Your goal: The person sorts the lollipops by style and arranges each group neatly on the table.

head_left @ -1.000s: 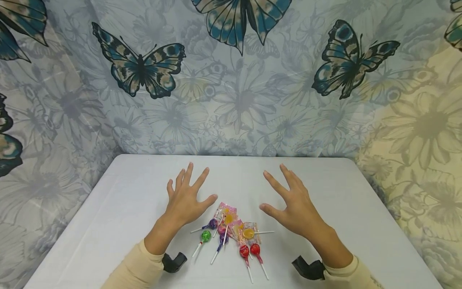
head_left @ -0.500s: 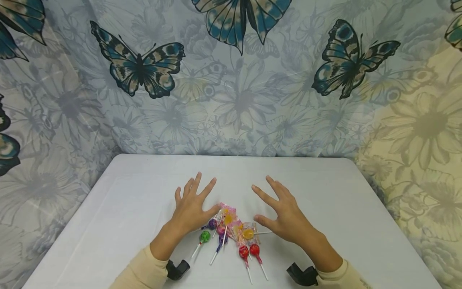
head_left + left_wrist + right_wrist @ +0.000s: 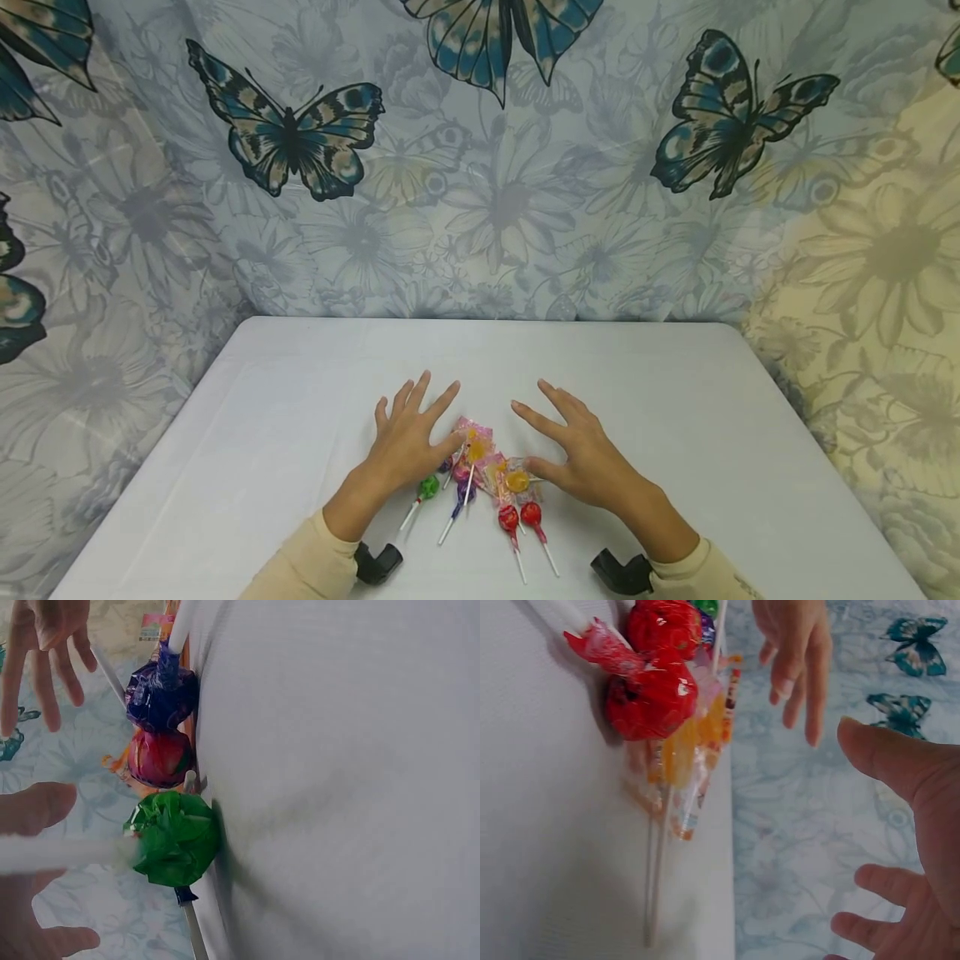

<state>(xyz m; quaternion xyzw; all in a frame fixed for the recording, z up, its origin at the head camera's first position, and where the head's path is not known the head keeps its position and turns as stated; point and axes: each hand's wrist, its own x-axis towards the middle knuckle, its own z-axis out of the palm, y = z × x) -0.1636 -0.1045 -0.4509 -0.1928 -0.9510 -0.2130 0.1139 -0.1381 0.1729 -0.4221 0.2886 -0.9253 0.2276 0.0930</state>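
Observation:
A loose cluster of wrapped lollipops lies on the white table between both hands. My left hand [image 3: 408, 442], fingers spread, hovers at the cluster's left side, near the green lollipop [image 3: 428, 487]; its thumb hides part of a dark purple one. My right hand [image 3: 585, 458] hovers opposite with spread fingers, its thumb by the yellow lollipop [image 3: 517, 481] in a clear wrapper. Two red lollipops, one of them the right red lollipop [image 3: 531, 513], point their sticks toward me. A purple lollipop [image 3: 161, 697] and a pink-red lollipop [image 3: 159, 757] show in the left wrist view. Neither hand holds anything.
The white table [image 3: 225, 467] extends around the lollipops to a wall cloth [image 3: 510, 208] printed with butterflies and flowers. Black wrist mounts, a left mount [image 3: 377, 564] and a right mount [image 3: 622, 572], jut inward from the sleeves near the table surface.
Both hands have moved inward and slightly toward me, closing in on the lollipops from either side. Their fingers stay spread. The lollipops have not visibly moved.

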